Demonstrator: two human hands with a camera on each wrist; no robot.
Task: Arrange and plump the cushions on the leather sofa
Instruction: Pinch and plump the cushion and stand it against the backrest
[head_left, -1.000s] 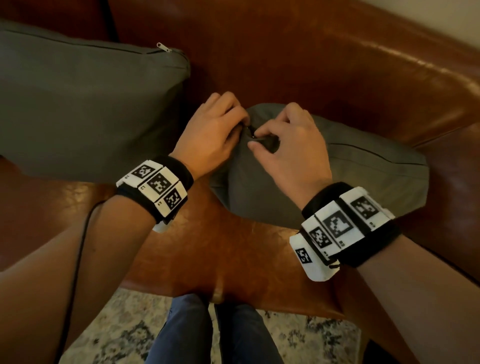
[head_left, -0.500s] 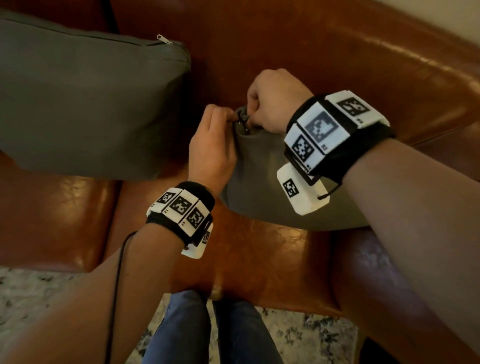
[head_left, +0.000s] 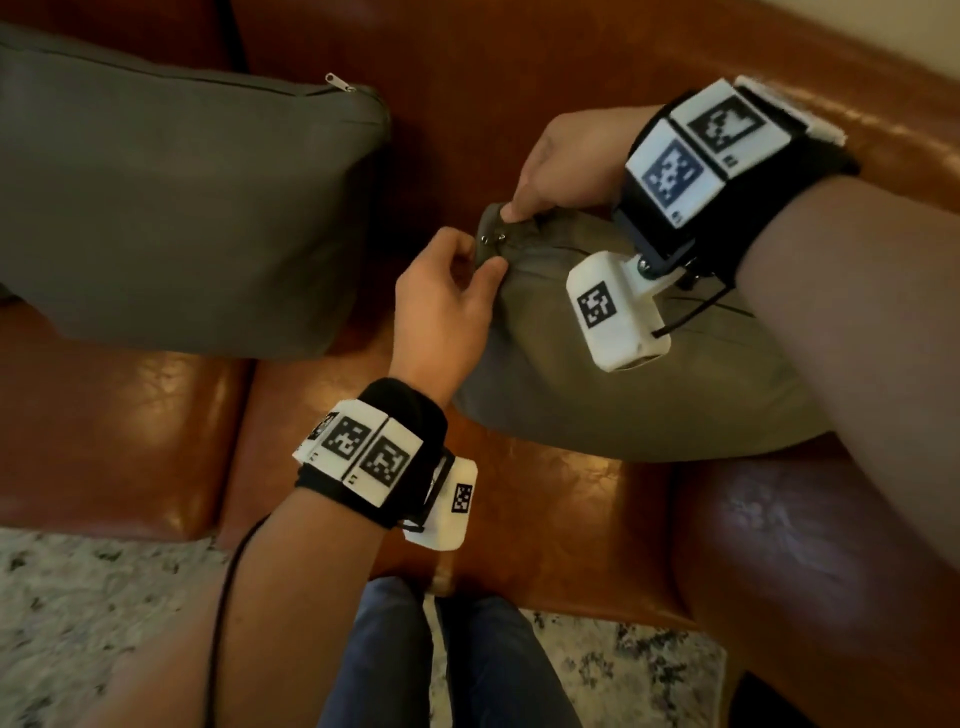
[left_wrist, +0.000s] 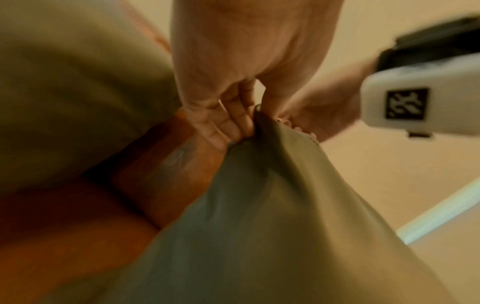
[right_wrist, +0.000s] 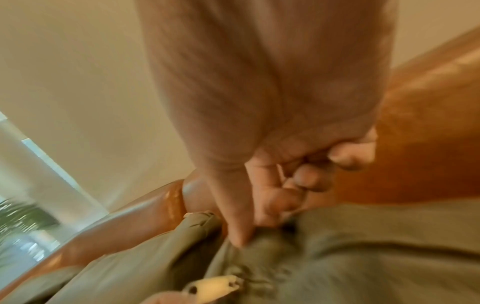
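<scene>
An olive-grey cushion (head_left: 597, 395) lies on the brown leather sofa seat (head_left: 519, 499), its near-left corner pulled up. My left hand (head_left: 467, 270) pinches that corner from below, thumb against curled fingers (left_wrist: 233, 121). My right hand (head_left: 540, 202) pinches the same corner from above, by the small metal zipper pull (head_left: 491, 238). The wrist views show the cushion fabric (left_wrist: 259, 205) (right_wrist: 337, 257) bunched under the fingers (right_wrist: 272, 205). A second, larger grey cushion (head_left: 171, 208) leans against the sofa back at the left, zipper at its top right.
The sofa backrest (head_left: 519, 78) runs behind both cushions and an armrest (head_left: 810, 545) rises at the right. A patterned rug (head_left: 78, 623) lies in front, with my legs in jeans (head_left: 441, 665) at the seat edge. A black cable (head_left: 228, 597) trails from my left wrist.
My right hand has swung up and over the cushion corner, its wrist now pointing toward the backrest. My left hand has dropped lower on the same corner. Both keep hold of the fabric.
</scene>
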